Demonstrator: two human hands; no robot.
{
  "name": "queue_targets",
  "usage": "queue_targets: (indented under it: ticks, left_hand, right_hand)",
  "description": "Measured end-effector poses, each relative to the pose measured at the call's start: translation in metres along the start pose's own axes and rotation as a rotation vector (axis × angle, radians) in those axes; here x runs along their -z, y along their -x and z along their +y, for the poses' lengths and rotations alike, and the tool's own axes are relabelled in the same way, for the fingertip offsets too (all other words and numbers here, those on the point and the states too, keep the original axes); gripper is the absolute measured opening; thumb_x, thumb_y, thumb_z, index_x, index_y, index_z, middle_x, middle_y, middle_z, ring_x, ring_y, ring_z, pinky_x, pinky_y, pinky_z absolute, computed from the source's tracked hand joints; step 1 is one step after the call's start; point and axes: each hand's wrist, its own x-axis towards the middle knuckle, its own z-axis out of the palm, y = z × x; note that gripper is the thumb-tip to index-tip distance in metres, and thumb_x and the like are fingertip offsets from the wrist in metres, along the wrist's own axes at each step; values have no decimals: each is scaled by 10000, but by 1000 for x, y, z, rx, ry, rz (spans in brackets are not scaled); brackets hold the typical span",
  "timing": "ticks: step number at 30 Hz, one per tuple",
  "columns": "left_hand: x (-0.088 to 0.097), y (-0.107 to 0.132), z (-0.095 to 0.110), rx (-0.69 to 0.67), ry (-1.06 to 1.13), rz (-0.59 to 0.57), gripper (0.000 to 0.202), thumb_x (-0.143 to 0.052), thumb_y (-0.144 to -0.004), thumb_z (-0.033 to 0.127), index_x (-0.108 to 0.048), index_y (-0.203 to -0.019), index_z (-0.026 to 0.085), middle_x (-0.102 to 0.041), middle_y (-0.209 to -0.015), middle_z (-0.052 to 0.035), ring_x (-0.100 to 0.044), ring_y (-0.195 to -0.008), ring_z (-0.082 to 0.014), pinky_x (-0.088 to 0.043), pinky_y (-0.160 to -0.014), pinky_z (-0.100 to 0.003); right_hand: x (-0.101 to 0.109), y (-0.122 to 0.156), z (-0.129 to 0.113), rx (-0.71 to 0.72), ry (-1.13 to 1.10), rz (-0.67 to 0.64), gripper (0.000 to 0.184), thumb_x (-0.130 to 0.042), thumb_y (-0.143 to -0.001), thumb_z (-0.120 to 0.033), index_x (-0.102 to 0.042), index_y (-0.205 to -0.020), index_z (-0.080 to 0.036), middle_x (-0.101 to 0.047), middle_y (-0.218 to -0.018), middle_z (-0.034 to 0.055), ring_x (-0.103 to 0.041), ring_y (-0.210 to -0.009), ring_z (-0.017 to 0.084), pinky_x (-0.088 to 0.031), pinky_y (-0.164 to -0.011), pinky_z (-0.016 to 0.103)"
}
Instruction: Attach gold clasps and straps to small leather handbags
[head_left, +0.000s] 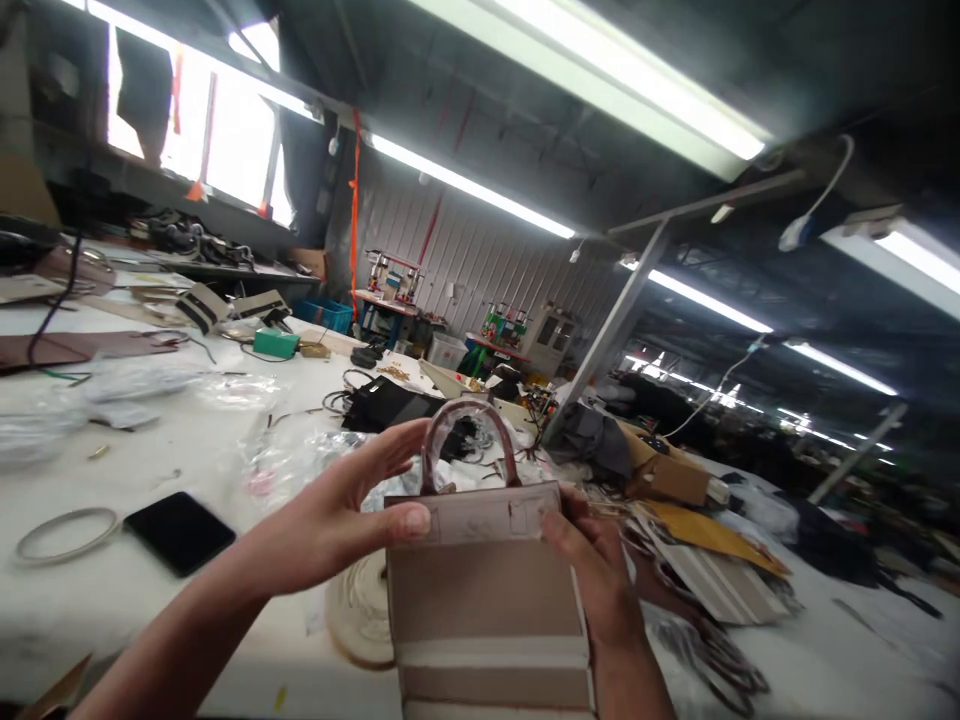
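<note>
Between my hands is a brown handbag panel (487, 590) with pale cross strips, held upright. Its arched dark brown handle (472, 412) appears wrapped in clear film and rises from the top edge. My left hand (356, 510) is closed on the upper left corner, thumb on the front of the top band, fingers raised behind beside the handle. At the upper right corner, my right hand (596, 560) grips the side edge with its thumb in front; some fingers are hidden behind. A white roll of tape or strip (360, 610) lies partly hidden behind the panel.
A black phone (180, 532) and a pale ring (66, 535) lie on the white table at left. Clear plastic bags (300, 470) and black pieces (394, 402) spread beyond my hands. At right are stacked striped panels (727, 580), dark straps (697, 640) and a cardboard box (671, 475).
</note>
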Motion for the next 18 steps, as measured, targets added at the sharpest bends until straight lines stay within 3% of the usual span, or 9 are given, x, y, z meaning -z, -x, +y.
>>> queue_targets:
  ticks: [3, 6, 10, 13, 15, 18]
  left_hand:
    - [-2, 5, 2, 80, 62, -206, 787, -875, -978, 539, -589, -1666, 286, -590, -1703, -124, -554, -1560, -399, -503, -1277, -485]
    - [-10, 16, 8, 204, 36, -289, 645, -781, -1039, 572, -676, -1582, 240, -758, -1486, -106, -717, -1322, -363, -613, -1070, -386]
    - [-14, 35, 7, 241, -267, -226, 383, -761, -1040, 513, -833, -1280, 222, -842, -1128, -50, -748, -1048, -295, -584, -848, -282]
    - [-12, 51, -7, 317, -349, -252, 195, -764, -1020, 388, -860, -1083, 232, -811, -933, -13, -703, -855, -232, -516, -723, -250]
    - [-10, 63, -18, 381, -325, -251, 154, -774, -1000, 356, -858, -1031, 231, -780, -864, 2, -679, -813, -214, -494, -696, -242]
    - [-9, 82, -35, 464, -261, -150, 212, -821, -963, 404, -852, -1069, 223, -779, -899, -8, -688, -846, -228, -512, -706, -248]
  right_hand:
    - [2, 2, 19, -32, -135, -4, 377, -943, -857, -504, -818, -1113, -257, -825, -949, 58, -801, -853, 291, -647, -785, 383]
    - [4, 2, 35, -136, -232, -54, 351, -944, -861, -481, -804, -1100, -264, -797, -882, 42, -775, -771, 259, -626, -712, 353]
    - [9, -2, 43, -154, -143, -189, 375, -987, -809, -498, -828, -1024, -234, -806, -979, 79, -767, -841, 259, -632, -740, 355]
    - [14, -3, 45, -76, 33, -327, 342, -1048, -743, -397, -869, -982, -228, -804, -1122, 91, -750, -941, 247, -618, -782, 331]
    - [17, -1, 49, -61, 136, -421, 280, -1037, -773, -350, -888, -974, -223, -794, -1067, 81, -729, -913, 229, -595, -759, 313]
    - [18, 11, 61, -111, 214, -473, 215, -980, -864, -363, -897, -972, -197, -787, -1015, 87, -719, -885, 222, -575, -738, 304]
